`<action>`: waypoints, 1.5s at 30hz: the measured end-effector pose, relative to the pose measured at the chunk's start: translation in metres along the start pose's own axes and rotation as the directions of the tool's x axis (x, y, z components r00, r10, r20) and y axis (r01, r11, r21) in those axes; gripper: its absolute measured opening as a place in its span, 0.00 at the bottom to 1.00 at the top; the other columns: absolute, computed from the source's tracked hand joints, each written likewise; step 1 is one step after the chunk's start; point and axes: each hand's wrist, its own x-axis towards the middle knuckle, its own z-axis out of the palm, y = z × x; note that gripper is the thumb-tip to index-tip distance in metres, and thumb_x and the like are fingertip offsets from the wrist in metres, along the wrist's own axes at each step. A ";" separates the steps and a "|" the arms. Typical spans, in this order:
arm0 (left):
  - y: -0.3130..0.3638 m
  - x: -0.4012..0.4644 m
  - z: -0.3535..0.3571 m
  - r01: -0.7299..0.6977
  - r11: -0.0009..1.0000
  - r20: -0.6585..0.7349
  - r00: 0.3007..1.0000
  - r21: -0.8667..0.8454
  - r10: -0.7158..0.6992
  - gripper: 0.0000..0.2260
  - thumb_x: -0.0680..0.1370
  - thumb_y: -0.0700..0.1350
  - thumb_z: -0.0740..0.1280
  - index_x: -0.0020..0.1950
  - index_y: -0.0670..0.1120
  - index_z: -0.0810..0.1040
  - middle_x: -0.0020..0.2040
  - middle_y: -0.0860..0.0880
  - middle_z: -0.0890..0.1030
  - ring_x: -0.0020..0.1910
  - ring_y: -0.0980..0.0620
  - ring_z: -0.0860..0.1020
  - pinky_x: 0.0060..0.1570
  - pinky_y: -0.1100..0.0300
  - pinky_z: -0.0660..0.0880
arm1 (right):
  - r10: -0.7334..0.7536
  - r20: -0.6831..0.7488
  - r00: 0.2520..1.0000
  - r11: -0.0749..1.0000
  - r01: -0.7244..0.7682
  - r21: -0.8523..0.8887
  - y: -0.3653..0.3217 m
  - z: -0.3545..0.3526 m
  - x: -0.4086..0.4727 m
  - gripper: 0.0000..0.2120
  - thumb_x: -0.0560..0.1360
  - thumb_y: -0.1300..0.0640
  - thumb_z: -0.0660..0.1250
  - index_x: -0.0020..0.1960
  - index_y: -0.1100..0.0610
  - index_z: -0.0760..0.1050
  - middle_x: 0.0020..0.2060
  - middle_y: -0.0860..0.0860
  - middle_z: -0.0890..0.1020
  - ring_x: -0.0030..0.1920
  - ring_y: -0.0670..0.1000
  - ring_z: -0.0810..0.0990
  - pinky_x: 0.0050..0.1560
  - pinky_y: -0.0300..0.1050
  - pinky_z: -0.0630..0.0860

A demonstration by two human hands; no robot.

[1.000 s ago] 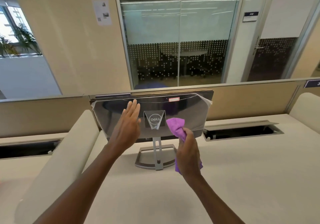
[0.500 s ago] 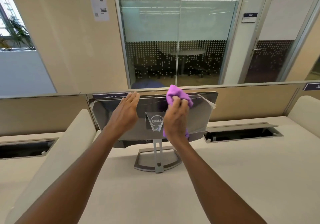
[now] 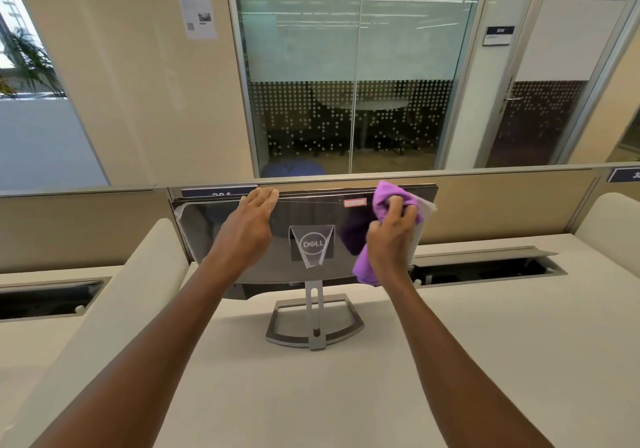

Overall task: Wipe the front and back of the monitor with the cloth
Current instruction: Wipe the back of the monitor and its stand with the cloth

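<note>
office bay, glass-walled meeting room [image 3: 353, 77] behind low partition [image 3: 502, 205]. beige desk [image 3: 311, 395] in front. monitor [image 3: 221, 233] stands on desk with back toward camera, against partition, on grey stand [image 3: 314, 323]. left hand [image 3: 247, 227] flat on back panel, fingers straight, tips at top edge. right hand [image 3: 389, 239] clenched around purple cloth [image 3: 389, 201], pressing it on upper right of back panel.

Left hand [image 3: 247, 227] flat on monitor [image 3: 211, 226] back, right hand [image 3: 389, 243] gripping purple cloth [image 3: 388, 198] against it

Bare forearms, no sleeves, no jewellery
</note>
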 end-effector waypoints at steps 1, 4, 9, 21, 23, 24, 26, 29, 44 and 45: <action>0.000 0.000 0.000 0.000 1.000 -0.001 1.000 0.000 0.000 0.23 0.82 0.36 0.53 0.78 0.46 0.59 0.78 0.48 0.59 0.77 0.49 0.55 0.75 0.51 0.56 | 0.044 -0.011 0.999 0.999 -0.044 -0.007 0.002 -0.004 0.004 0.18 0.73 0.66 0.65 0.60 0.57 0.68 0.58 0.60 0.71 0.56 0.57 0.73 0.49 0.46 0.78; 0.000 0.000 -0.002 -0.001 1.000 0.003 1.000 0.006 0.001 0.23 0.82 0.36 0.53 0.77 0.45 0.59 0.78 0.48 0.59 0.77 0.49 0.55 0.74 0.52 0.56 | 0.029 -0.021 0.999 1.000 -0.029 0.009 -0.012 -0.002 0.002 0.17 0.72 0.66 0.65 0.60 0.57 0.69 0.57 0.59 0.72 0.56 0.57 0.72 0.47 0.44 0.76; 0.000 0.001 -0.004 0.006 1.000 0.013 1.000 0.011 -0.006 0.23 0.81 0.36 0.54 0.77 0.46 0.60 0.77 0.49 0.60 0.77 0.50 0.56 0.73 0.53 0.56 | -0.245 0.103 0.964 0.968 0.238 0.077 -0.061 0.014 -0.026 0.20 0.73 0.66 0.65 0.64 0.56 0.73 0.57 0.58 0.71 0.55 0.53 0.70 0.45 0.38 0.77; 0.002 0.001 -0.004 0.008 1.000 0.027 1.000 0.012 -0.009 0.24 0.81 0.35 0.54 0.77 0.45 0.59 0.78 0.49 0.59 0.77 0.50 0.55 0.73 0.52 0.56 | -0.308 0.267 0.913 0.930 0.348 -0.118 -0.051 -0.013 0.000 0.24 0.78 0.66 0.58 0.73 0.56 0.66 0.72 0.53 0.68 0.66 0.58 0.68 0.51 0.51 0.79; 0.003 0.000 -0.004 0.011 1.000 0.030 0.999 0.015 -0.012 0.24 0.81 0.35 0.53 0.77 0.45 0.59 0.78 0.49 0.58 0.77 0.50 0.55 0.74 0.53 0.55 | -0.212 0.231 0.950 0.951 0.255 -0.176 -0.042 -0.019 0.007 0.25 0.78 0.66 0.58 0.74 0.56 0.65 0.73 0.52 0.68 0.66 0.59 0.68 0.54 0.52 0.78; 0.003 0.000 -0.004 0.014 1.000 0.027 1.000 0.015 -0.014 0.24 0.81 0.35 0.53 0.78 0.45 0.59 0.78 0.48 0.58 0.77 0.49 0.54 0.74 0.52 0.55 | -0.173 0.212 0.962 0.958 0.215 -0.193 -0.042 -0.019 0.007 0.25 0.78 0.66 0.58 0.75 0.57 0.65 0.73 0.52 0.68 0.65 0.59 0.68 0.55 0.52 0.77; 0.004 -0.001 -0.003 0.019 1.000 0.025 1.000 0.017 -0.019 0.24 0.81 0.36 0.53 0.78 0.45 0.59 0.78 0.48 0.58 0.77 0.49 0.54 0.74 0.52 0.55 | -0.165 0.210 0.964 0.964 0.202 -0.171 -0.052 -0.017 0.003 0.26 0.78 0.67 0.58 0.75 0.56 0.65 0.73 0.53 0.67 0.64 0.58 0.68 0.55 0.50 0.77; 0.005 -0.001 -0.004 0.014 0.999 0.027 1.000 0.034 -0.015 0.24 0.81 0.36 0.54 0.77 0.44 0.59 0.78 0.48 0.59 0.77 0.48 0.55 0.74 0.52 0.56 | -0.353 0.337 0.873 0.917 0.394 -0.062 -0.077 -0.005 -0.013 0.27 0.78 0.67 0.56 0.76 0.53 0.63 0.75 0.52 0.65 0.66 0.58 0.66 0.54 0.49 0.78; 0.004 0.001 -0.003 0.002 0.999 0.054 0.999 0.046 -0.005 0.24 0.82 0.36 0.54 0.78 0.44 0.58 0.78 0.48 0.57 0.78 0.48 0.54 0.74 0.51 0.55 | -0.194 0.177 0.965 0.963 0.221 -0.152 0.025 -0.038 0.047 0.25 0.77 0.68 0.57 0.73 0.56 0.67 0.71 0.53 0.70 0.63 0.61 0.69 0.55 0.56 0.77; 0.004 0.001 -0.002 0.004 0.999 0.055 0.998 0.045 -0.007 0.24 0.82 0.36 0.54 0.78 0.44 0.58 0.78 0.47 0.57 0.78 0.48 0.54 0.74 0.51 0.55 | -0.181 0.164 0.970 0.967 0.206 -0.150 0.030 -0.043 0.051 0.25 0.77 0.68 0.57 0.73 0.57 0.67 0.71 0.53 0.70 0.64 0.61 0.69 0.57 0.55 0.76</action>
